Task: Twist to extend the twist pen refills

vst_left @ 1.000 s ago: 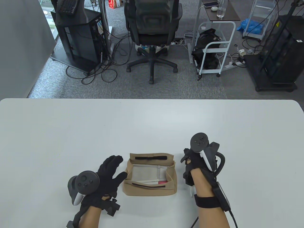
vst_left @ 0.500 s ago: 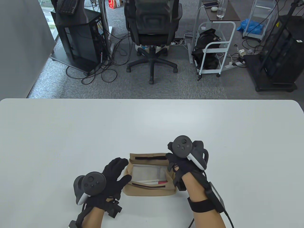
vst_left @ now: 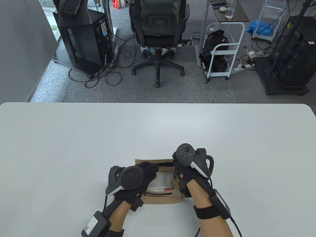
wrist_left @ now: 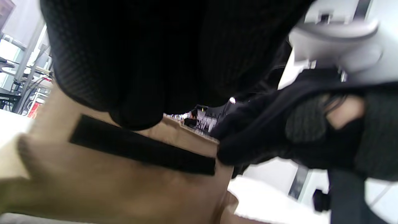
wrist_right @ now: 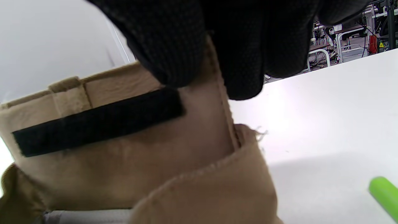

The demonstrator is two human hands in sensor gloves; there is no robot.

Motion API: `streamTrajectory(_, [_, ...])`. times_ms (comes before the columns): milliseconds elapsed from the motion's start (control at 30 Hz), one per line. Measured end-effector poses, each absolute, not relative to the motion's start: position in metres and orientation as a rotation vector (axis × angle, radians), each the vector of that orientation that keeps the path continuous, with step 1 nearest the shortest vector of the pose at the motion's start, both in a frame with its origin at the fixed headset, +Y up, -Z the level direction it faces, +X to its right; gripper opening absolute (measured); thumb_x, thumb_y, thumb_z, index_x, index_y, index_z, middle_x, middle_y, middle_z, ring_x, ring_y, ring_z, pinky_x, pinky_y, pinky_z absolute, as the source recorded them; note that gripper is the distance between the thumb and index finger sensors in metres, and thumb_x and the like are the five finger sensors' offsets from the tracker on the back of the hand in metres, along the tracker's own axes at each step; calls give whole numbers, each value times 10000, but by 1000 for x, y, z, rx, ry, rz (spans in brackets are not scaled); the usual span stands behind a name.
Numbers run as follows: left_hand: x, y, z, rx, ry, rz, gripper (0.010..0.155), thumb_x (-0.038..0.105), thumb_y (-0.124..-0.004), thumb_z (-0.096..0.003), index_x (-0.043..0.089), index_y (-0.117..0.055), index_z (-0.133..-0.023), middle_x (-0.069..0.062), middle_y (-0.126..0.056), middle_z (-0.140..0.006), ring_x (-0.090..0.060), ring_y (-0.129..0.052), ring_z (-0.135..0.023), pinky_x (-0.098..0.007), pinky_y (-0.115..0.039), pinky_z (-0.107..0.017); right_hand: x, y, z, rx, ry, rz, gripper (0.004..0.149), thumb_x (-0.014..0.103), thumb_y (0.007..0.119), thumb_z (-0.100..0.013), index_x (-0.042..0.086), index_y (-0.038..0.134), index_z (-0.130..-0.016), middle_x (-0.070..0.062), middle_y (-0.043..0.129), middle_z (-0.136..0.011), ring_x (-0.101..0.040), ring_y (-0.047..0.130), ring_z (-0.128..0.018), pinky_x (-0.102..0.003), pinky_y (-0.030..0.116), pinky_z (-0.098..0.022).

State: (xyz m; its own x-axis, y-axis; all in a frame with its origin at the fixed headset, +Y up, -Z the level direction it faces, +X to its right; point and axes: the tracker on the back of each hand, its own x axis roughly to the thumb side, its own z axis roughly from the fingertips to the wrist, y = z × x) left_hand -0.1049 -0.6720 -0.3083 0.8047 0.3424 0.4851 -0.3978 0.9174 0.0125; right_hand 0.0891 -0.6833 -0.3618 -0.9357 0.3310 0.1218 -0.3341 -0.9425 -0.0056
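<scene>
One tan pouch; two gloved hands; perhaps two pens inside.

Grey carpet, black office chair, white cart, grey partition.

Tan cloth pouch, black hook-and-loop strips

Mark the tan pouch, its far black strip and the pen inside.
tan pouch (vst_left: pixel 160 198), table view, near front wall.
black strip (wrist_right: pixel 96 123), right wrist view, middle of the strip.
pen (vst_left: pixel 160 189), table view, white barrel beside its red end.
</scene>
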Motion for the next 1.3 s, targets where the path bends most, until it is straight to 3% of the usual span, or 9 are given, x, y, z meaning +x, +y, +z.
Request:
streamTrajectory(233, [-68, -720, -325, -134, -480, 107, 454, 297, -955, -382, 124, -965, -801, -169, -997, -795, -354, -1117, -635, -457, -951, -447, 91, -684, -362, 166, -28, 2788, 432, 246, 935, -423, 61, 923, -813, -207, 993, -730, -481, 866, -734, -719, 607, -600])
streamTrajectory(433, [-64, -744, -318, -263, -434, 40, 566, 308, -954, -378, 94, -877, -896, -205, -899, -892, -402, -1031, -742, -497, -886, -522, 91, -684, -362, 162, -31, 2797, 432, 250, 932, -425, 63, 922, -814, -206, 993, -728, -480, 868, -732, -720, 603, -601])
streamTrajectory(600, [-63, -749, -313, -266, -416, -24, 587, 318, -950, -378, 92, -858, -912, -207, -878, -907, -408, -997, -762, -507, -861, -539, 92, -685, -361, 157, -24, 2794, 434, 256, 929, -426, 64, 921, -815, -203, 994, -727, -480, 869, -731, -721, 602, -600])
streamTrajectory(933, [-60, -755, -313, -249, -389, -79, 488, 307, -926, -392, 126, -907, -845, -160, -958, -828, -361, -1017, -720, -508, -864, -530, 92, -685, -362, 158, -21, 2800, 433, 259, 929, -425, 68, 924, -814, -204, 996, -723, -481, 869, -731, -723, 599, -601])
streamTrajectory(1300, [-66, -754, -318, -284, -389, -5, 485, 298, -931, -383, 122, -903, -834, -173, -943, -818, -343, -994, -715, -525, -832, -560, 92, -686, -362, 163, -16, 2799, 432, 259, 929, -426, 70, 923, -815, -205, 992, -730, -481, 864, -737, -725, 591, -606])
